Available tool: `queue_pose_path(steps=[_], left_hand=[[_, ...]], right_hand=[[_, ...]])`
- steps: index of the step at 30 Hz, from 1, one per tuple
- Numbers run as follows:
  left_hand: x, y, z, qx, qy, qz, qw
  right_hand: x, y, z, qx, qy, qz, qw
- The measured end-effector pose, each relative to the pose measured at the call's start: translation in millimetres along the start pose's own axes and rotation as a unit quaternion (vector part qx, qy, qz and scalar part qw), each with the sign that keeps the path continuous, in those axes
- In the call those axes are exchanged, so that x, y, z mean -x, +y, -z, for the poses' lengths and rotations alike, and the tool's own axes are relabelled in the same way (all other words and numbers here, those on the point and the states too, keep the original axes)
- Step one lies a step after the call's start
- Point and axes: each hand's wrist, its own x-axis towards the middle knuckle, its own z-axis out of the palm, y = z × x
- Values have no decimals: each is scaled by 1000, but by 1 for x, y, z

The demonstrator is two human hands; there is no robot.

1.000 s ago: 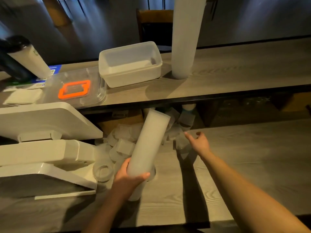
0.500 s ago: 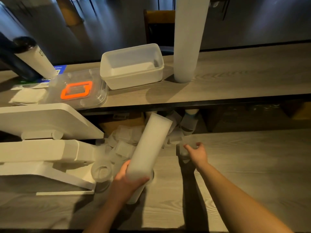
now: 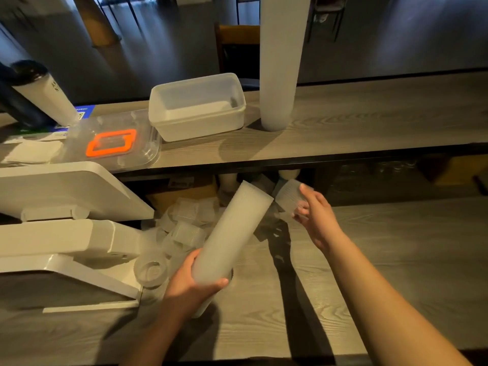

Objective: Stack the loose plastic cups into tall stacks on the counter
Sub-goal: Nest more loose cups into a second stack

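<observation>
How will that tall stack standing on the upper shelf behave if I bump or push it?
The tall cup stack is narrow at its base and runs out of the top of the view, so it probably tips easily. It looks like thin frosted plastic, so likely light and quick to slide on the smooth upper shelf. The nested cups may flex or separate rather than move as one piece.

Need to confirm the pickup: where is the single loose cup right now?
Centre-right in the head view: the right hand grips the single cup, beside the top of the tilted stack.
</observation>
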Motion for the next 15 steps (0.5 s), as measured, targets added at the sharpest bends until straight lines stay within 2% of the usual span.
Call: queue_pose_path(steps=[3,9,15], left_hand=[[0,-2,3,-23,-3,-11,1000],[0,-1,11,-103,-16,-57,993],[2,7,13,-163,-26,-103,981]], right_hand=[[10,-16,-3,14,6,44,999],[22,-33,-8,177,-33,129,975],[37,-44,-12,267,-77,162,947]])
